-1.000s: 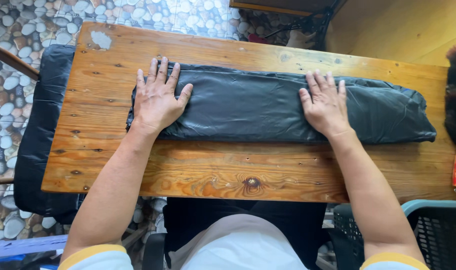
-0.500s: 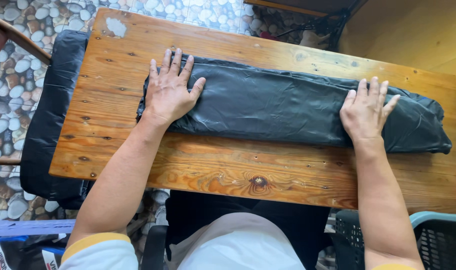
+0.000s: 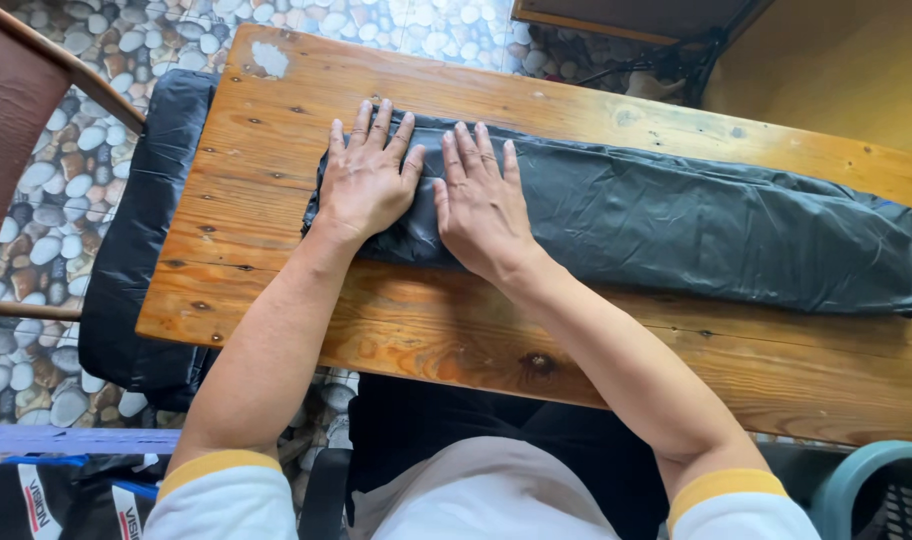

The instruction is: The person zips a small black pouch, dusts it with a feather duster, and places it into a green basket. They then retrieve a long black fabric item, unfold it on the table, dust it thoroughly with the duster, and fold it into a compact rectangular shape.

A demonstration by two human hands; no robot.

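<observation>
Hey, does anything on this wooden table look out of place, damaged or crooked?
The wooden table has a pale chipped patch near its far left corner. The folded black garment lies slightly slanted, wrinkled, under the left hand and right hand.

Under your left hand [image 3: 368, 180] and right hand [image 3: 481, 200] the folded cloth [image 3: 676, 225] is dark charcoal, almost black, with a faint sheen on its creases. Around your hands the table [image 3: 376, 330] is warm orange-brown wood, grained and dotted with dark knots, with a pale worn patch beyond your left fingers. Left of your left hand a black cloth [image 3: 141, 260] hangs over the edge, above a floor [image 3: 36, 250] of grey, white and brown pebbles. Your sleeves [image 3: 226, 490] are white with yellow cuffs.
</observation>
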